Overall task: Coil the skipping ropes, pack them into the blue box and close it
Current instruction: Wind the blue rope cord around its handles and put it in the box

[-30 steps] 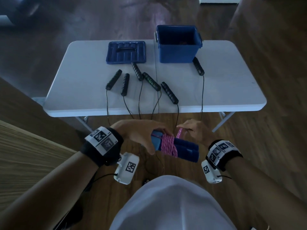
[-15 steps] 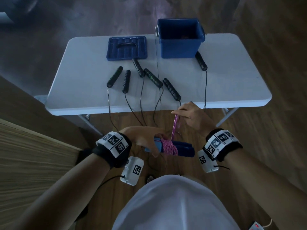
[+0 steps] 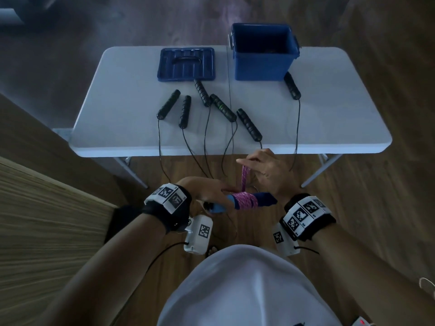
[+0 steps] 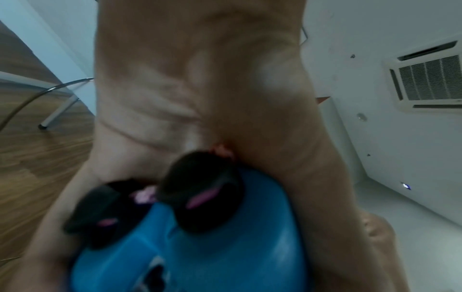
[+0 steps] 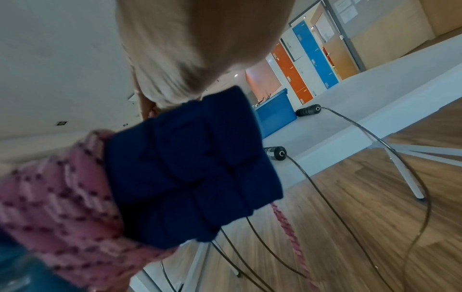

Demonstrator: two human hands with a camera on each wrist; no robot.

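Observation:
My left hand (image 3: 209,192) grips the two blue handles (image 3: 263,200) of a skipping rope in front of my chest, below the table edge. Its pink rope (image 3: 244,201) is wound in several turns around the handles. My right hand (image 3: 261,165) pinches the free pink strand (image 3: 245,177) and holds it up, just above the bundle. In the right wrist view the dark blue handle ends (image 5: 192,168) and the pink windings (image 5: 57,201) fill the frame. The open blue box (image 3: 263,51) stands at the table's far right, its lid (image 3: 187,64) lying left of it.
Several black rope handles (image 3: 222,108) lie on the white folding table (image 3: 341,114), their thin black cords (image 3: 297,128) hanging over the near edge to the wooden floor around my hands. One black handle (image 3: 292,87) lies beside the box. A wooden panel (image 3: 47,220) stands at my left.
My right hand has lifted from beside the bundle up toward the table edge, pulling the pink strand taut. The left hand keeps hold of the handles, tilted slightly.

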